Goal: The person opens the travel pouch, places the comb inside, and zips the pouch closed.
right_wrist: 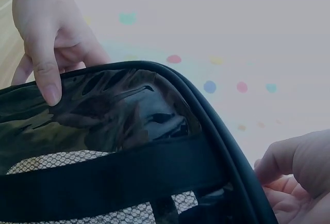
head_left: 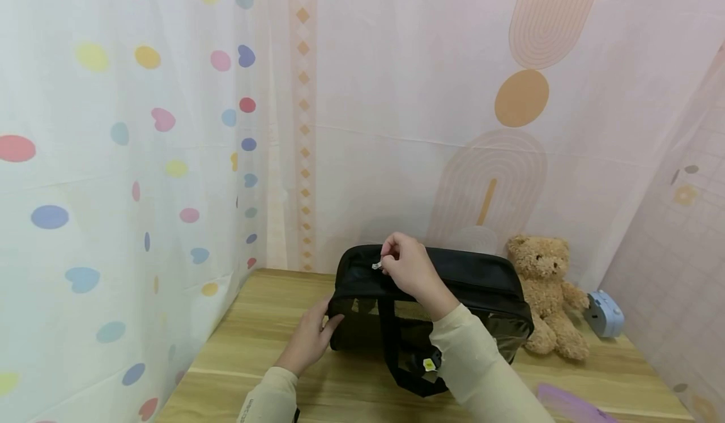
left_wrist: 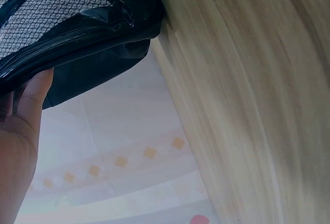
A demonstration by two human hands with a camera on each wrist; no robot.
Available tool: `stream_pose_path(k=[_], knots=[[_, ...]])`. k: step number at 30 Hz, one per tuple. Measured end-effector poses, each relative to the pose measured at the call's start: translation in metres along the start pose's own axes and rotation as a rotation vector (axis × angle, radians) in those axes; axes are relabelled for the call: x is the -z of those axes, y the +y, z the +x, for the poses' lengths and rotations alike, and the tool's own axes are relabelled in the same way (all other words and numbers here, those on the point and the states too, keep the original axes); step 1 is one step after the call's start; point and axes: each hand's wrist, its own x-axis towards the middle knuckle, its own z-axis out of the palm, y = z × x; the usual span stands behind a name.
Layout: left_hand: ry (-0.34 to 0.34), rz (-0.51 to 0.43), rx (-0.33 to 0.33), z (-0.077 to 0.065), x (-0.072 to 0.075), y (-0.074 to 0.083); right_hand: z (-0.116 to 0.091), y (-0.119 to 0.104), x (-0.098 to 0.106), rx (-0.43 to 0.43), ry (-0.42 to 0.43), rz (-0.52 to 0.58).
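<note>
A white curtain with coloured dots (head_left: 113, 190) covers the left of the frame; a pale pink curtain (head_left: 385, 108) covers the upper centre and right. The wood-grain tabletop (head_left: 272, 310) occupies the lower part of the frame. Left of lower centre, the left hand (head_left: 310, 338) is at the left end of the black bag (head_left: 476, 272). Its grip is narrow and holds the bag's edge: the thumb lies on the front face, the other fingers behind it. The bag stands on the tabletop at lower centre, with its dark top panel facing up and a see-through front panel below. In both wrist views, a net-like pattern shows through clear material on the bag. Above the left part of the bag, the right hand (head_left: 412, 272) has a closed grip, with thumb and forefinger pinching a silver zipper pull (head_left: 376, 265). A black carrying strap (head_left: 388, 335) loops down the bag's front; a yellow-and-white tag (head_left: 428, 364) shows near its lower end, beside the right sleeve (head_left: 481, 366). Further right, a brown teddy bear (head_left: 544, 284) sits just beside the bag's right end. A purple object (head_left: 572, 404), cut off by the bottom edge, lies at lower right. Beside the bear, at its right, is a light-blue device (head_left: 606, 315).
</note>
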Motion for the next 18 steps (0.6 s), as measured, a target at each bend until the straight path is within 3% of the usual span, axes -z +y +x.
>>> stream_pose_path(k=[18], knots=[[-0.038,0.02,-0.017,0.003,0.001,-0.001,0.013,-0.013,-0.027,0.034,0.009,-0.103]])
